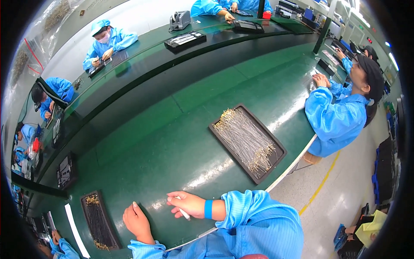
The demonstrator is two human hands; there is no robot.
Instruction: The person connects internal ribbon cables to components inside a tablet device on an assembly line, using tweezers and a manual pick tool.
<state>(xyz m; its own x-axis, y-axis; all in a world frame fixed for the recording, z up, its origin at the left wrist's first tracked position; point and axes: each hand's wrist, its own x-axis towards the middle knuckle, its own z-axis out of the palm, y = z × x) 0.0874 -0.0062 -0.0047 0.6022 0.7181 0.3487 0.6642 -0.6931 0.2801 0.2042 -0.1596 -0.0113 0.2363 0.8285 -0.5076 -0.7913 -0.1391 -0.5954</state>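
Note:
My right hand [189,204], with a blue band [208,209] at its wrist, is closed around a slim white pen-like tool [184,214] above the green tabletop. To its left is my left hand [137,221], back upward, its fingers curled together and the thumb pointing away from me. Whatever those fingers hold, if anything, is hidden. A dark tray [277,150] beyond my right hand carries a dense bundle of thin grey cables [248,138] with gold-coloured ends. Left of my left hand lies a narrower dark tray [86,213] of black cables [100,223], also gold-tipped.
A white strip [76,231] lies beside the narrower tray. At the right, a co-worker in blue [336,114] sits along the table's edge. A raised dark-edged bench [151,71] curves along the far side, where others work over black trays [185,40].

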